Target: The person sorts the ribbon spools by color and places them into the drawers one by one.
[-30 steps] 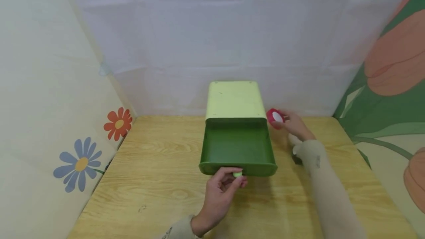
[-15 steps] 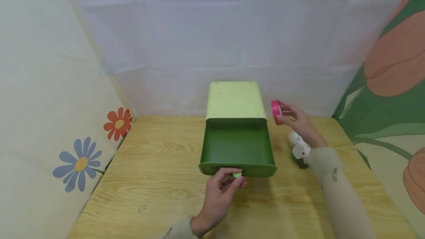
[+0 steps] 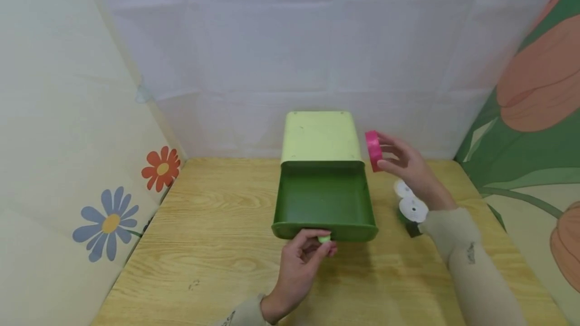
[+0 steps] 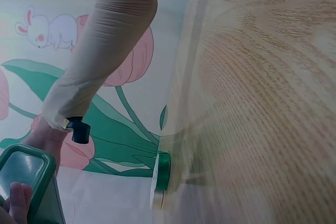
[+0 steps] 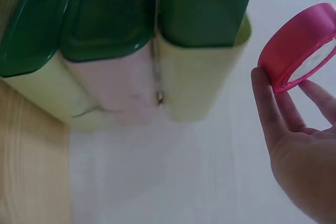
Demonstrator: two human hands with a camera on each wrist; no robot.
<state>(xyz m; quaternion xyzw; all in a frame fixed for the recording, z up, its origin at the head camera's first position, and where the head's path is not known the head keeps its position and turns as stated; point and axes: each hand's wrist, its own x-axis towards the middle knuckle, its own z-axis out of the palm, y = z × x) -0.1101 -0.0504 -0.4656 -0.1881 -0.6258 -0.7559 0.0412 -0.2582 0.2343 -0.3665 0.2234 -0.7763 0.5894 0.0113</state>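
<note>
The right hand (image 3: 405, 165) holds a roll of pink ribbon (image 3: 373, 150) on edge between thumb and fingertips, in the air just right of the pale yellow-green drawer box (image 3: 320, 137), near its back corner. The roll is a flat spool: glossy, bright pink satin wound round the rim, with a white disc face that shows in the right wrist view (image 5: 299, 48), where the fingers (image 5: 268, 106) cup its lower edge.

The left hand (image 3: 301, 265) pinches the small light green knob (image 3: 323, 238) on the front of the dark green drawer (image 3: 324, 200), which stands pulled out over the wooden bench (image 3: 217, 245).

On the bench under the right forearm lie two more spools with white faces (image 3: 412, 209), one of them wound with green ribbon (image 4: 164, 170).
</note>
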